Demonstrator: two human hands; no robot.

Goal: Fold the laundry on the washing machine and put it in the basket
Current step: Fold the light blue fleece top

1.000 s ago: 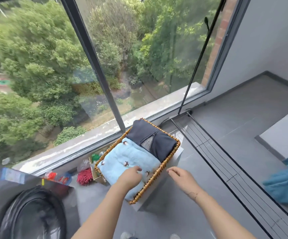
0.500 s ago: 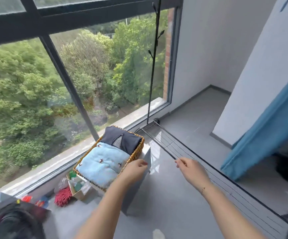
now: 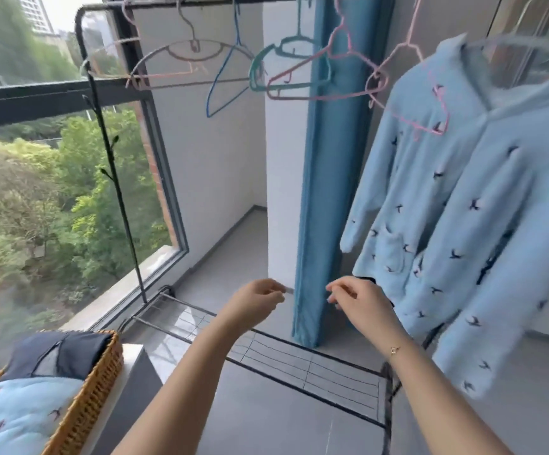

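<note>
Laundry: two folded pieces already in the basket (image 3: 95,399) at lower left, a dark top (image 3: 59,353) at the far end & a light-blue bird-print piece (image 3: 20,418) nearer. Basket sits on a white stand (image 3: 131,366) by the window. Both hands are raised mid-air w/ nothing in them, fingers loosely curled: left hand (image 3: 256,303), right hand (image 3: 358,300), slightly apart. Looks partly done: a matching blue robe (image 3: 457,224) hangs on the rack at right, prob next to fold. Washing machine not in view.
</note>
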